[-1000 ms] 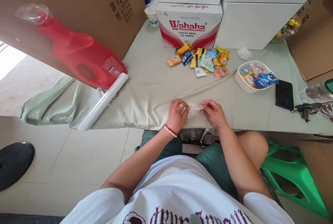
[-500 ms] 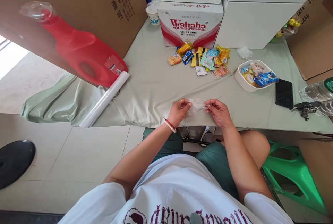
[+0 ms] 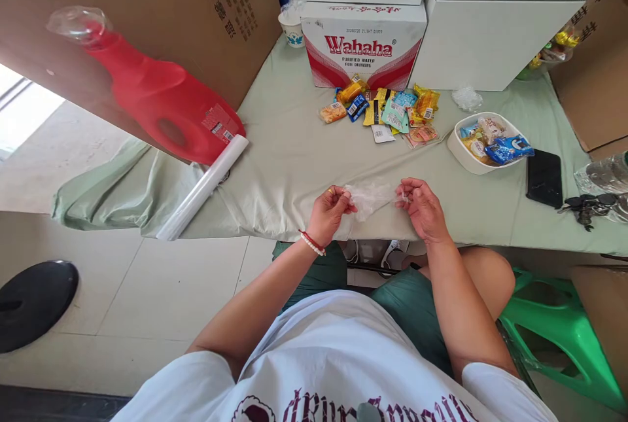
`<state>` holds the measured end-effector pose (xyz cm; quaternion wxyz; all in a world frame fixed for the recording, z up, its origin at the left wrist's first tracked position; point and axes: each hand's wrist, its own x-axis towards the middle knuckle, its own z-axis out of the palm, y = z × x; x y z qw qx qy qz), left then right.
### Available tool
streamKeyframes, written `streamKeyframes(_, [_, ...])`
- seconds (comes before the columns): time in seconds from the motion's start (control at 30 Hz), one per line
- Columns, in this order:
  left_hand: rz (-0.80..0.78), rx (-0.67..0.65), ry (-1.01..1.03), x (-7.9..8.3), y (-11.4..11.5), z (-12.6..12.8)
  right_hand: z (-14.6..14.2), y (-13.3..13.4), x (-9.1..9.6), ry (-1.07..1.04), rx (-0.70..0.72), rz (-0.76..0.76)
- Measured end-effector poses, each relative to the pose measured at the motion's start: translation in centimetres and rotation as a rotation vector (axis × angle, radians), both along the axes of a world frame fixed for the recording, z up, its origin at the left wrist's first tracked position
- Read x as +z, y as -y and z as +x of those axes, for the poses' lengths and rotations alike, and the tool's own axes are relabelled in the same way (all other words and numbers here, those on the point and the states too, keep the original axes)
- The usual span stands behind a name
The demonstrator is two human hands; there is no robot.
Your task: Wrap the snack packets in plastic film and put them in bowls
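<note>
Above the table's front edge, a thin, crinkled clear plastic cover (image 3: 370, 199) stretches between my two hands. My left hand (image 3: 330, 212), wearing a ring and two bracelets, pinches its left end between thumb and fingers. At the right end, my right hand (image 3: 422, 209) has its fingers curled, with the plastic's edge at the fingertips. Farther back, a white bowl (image 3: 458, 150) holds several wrapped snacks. A loose pile of snack packets (image 3: 395, 114) lies to its left. Crumpled clear plastic (image 3: 467, 99) rests behind the bowl.
A red jug (image 3: 167, 101) with plastic over its top leans at left, beside a white roll (image 3: 203, 190). The Wahaba-style printed carton (image 3: 363, 49) stands at the back near a paper cup (image 3: 293, 33). On the right are a phone (image 3: 543, 178), keys (image 3: 586, 209) and a green stool (image 3: 564, 324).
My hands have drawn farther apart, and the plastic between them is spread wider. My right hand has moved rightward and slightly up, its fingers looser. The view has shifted a little.
</note>
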<state>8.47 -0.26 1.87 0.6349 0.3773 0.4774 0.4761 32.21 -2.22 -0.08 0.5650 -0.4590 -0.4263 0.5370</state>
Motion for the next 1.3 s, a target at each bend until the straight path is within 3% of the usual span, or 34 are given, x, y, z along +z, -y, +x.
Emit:
streamKeyframes(0.13, [-0.085,0.09,0.172,0.9,0.0,1.7,-0.9,0.3,-0.5,0.126,0.01,0.083])
streamKeyframes(0.27, [-0.1,0.028,0.176,1.0,0.7,3.1,-2.5,0.6,-1.1,0.403,-0.047,0.207])
streamKeyframes(0.33, [-0.105,0.021,0.139,0.8,0.9,3.1,-2.5,0.6,-1.3,0.439,-0.079,0.181])
streamKeyframes(0.53, [-0.112,0.083,0.035,0.4,-0.1,1.5,-1.1,0.4,-1.1,0.154,0.076,-0.026])
streamKeyframes(0.67, [-0.159,0.06,0.09,0.9,-0.3,1.2,-1.2,0.4,-0.8,0.012,0.12,-0.127])
streamKeyframes(0.8, [-0.012,0.158,-0.141,1.4,0.7,1.9,-1.5,0.4,-0.8,0.174,0.011,-0.015])
streamKeyframes(0.9, [0.069,0.074,-0.303,1.2,1.6,2.9,-1.9,0.7,-0.7,0.276,-0.045,0.057])
streamKeyframes(0.97, [0.029,-0.02,-0.283,0.9,1.8,3.7,-2.4,0.9,-0.5,0.273,-0.021,0.07])
streamKeyframes(1.03, [-0.047,-0.029,-0.221,0.5,1.4,4.2,-2.9,1.1,-0.4,0.259,0.012,0.075])
streamKeyframes(1.17, [-0.178,0.065,-0.036,-0.2,-0.1,3.6,-3.1,0.8,-1.1,0.138,-0.039,0.033])
streamKeyframes(1.3, [-0.162,0.224,0.056,-0.5,-1.2,1.7,-2.1,0.1,-1.8,0.032,-0.048,-0.058])
